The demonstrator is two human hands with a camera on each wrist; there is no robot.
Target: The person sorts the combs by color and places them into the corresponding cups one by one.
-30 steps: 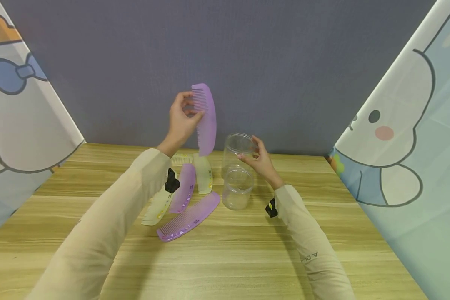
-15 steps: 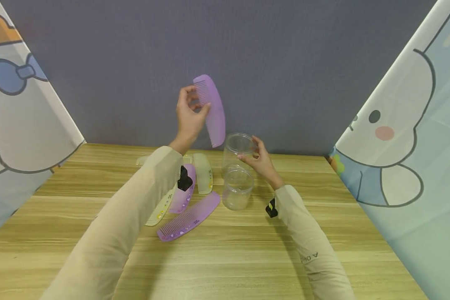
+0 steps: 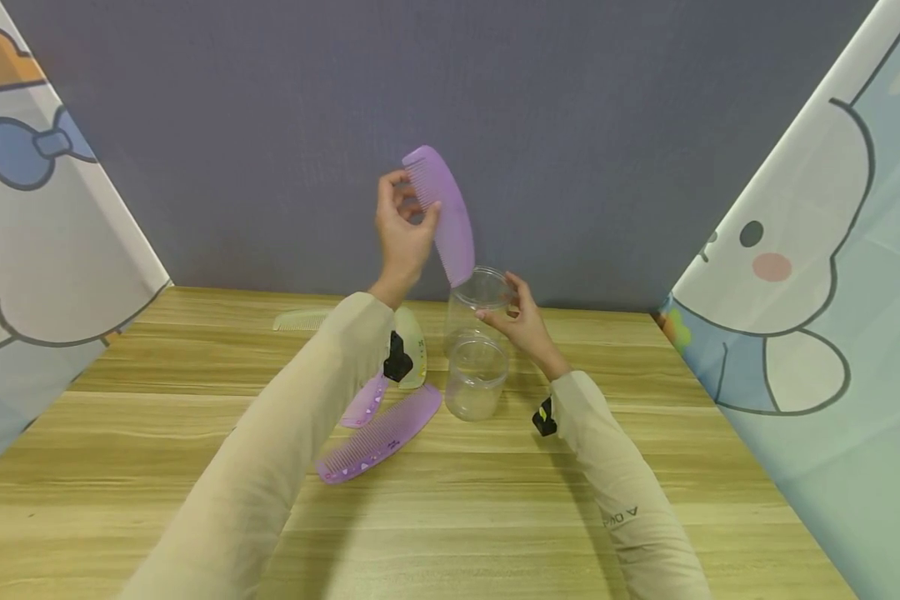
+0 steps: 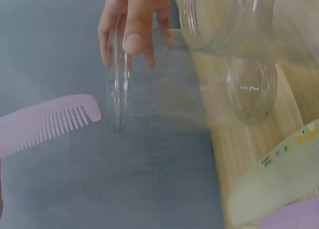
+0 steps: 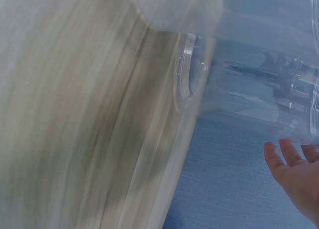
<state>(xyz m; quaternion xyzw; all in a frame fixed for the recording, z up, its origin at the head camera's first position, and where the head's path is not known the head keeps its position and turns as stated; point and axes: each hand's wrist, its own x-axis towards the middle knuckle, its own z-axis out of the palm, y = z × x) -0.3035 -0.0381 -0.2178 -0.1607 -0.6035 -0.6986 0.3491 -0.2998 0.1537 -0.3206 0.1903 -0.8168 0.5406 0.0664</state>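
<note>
My left hand [image 3: 407, 242] pinches a purple comb [image 3: 447, 218] between thumb and fingers, raised off the table and tilted. In the head view the comb's lower end overlaps the rim of the taller clear jar [image 3: 461, 318]; in the left wrist view the comb [image 4: 47, 120] shows a gap from that jar [image 4: 167, 92]. My right hand [image 3: 523, 323] grips this jar near its rim, thumb in front and fingers behind. A second, shorter clear jar [image 3: 476, 392] stands just in front. Its rim appears open.
Left of the jars lie two purple combs [image 3: 382, 436] and a pale yellow-green comb [image 3: 414, 354], partly covered by my left sleeve [image 3: 300, 408]. Another pale comb [image 3: 300, 320] lies farther back. A dark grey wall [image 3: 570, 150] closes the table's far side, with cartoon-printed panels [image 3: 780, 208] at both sides.
My left hand has carried the purple comb rightward and a little up, from above the combs to the tall jar's rim, its lower end tilting right. My right hand has stayed on the jar.
</note>
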